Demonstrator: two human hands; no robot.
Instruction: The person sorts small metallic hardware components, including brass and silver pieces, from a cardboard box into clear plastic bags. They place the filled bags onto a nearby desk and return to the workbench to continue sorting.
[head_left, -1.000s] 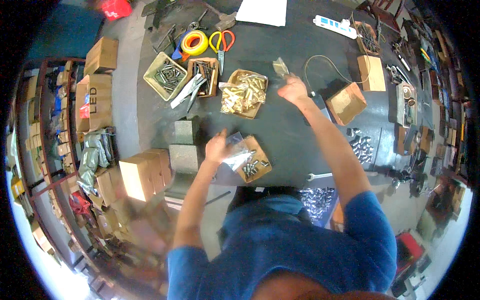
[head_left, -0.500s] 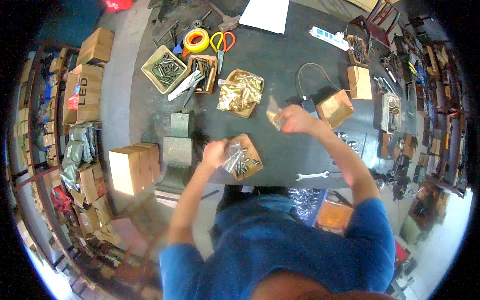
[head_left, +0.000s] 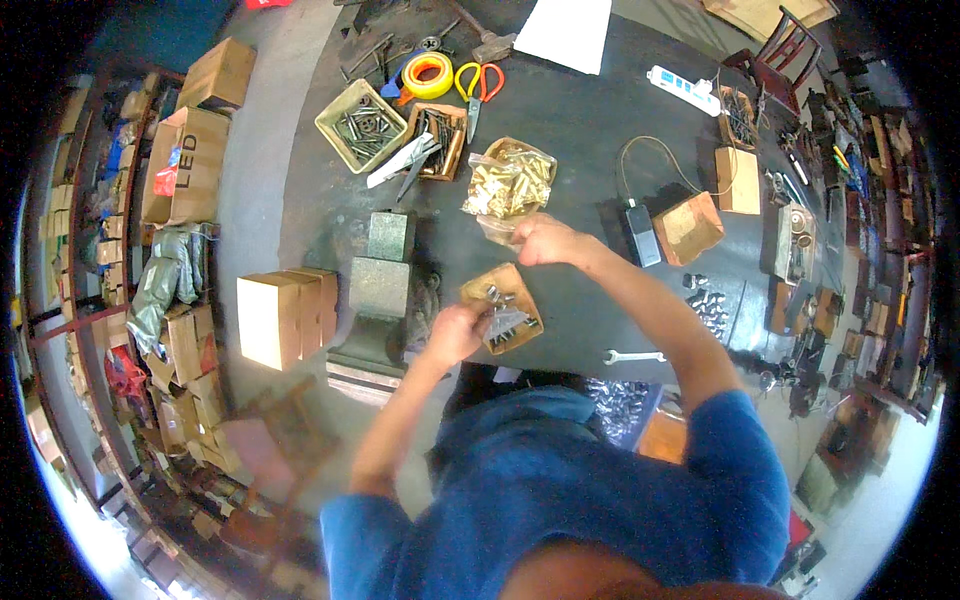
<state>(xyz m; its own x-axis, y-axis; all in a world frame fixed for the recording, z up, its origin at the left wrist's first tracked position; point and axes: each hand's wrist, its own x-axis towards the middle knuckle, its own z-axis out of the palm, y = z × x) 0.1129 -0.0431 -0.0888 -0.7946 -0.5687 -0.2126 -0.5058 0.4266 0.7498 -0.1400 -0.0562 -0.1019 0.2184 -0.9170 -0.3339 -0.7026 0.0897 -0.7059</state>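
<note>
My left hand (head_left: 459,334) is closed on a clear plastic bag (head_left: 512,324) over a small open cardboard box (head_left: 525,290) with short silver metal pieces in it. Farther off, my right hand (head_left: 547,241) pinches a small clear bag (head_left: 496,231), whose contents I cannot make out. That bag is at the near edge of a heap of bagged brass-coloured cylindrical parts (head_left: 512,182), which fills another cardboard box. My fingers partly hide both bags.
Left of the brass parts stand boxes of dark metal pieces (head_left: 362,128), yellow tape (head_left: 427,75) and scissors (head_left: 474,95). A vise-like metal block (head_left: 380,287) is beside my left hand. To the right lie a black device (head_left: 643,232), an open box (head_left: 688,228) and a wrench (head_left: 634,356).
My right hand has moved left with its small bag, to the near side of the brass parts. My left hand and its bag have shifted slightly, and the whole view has shifted.
</note>
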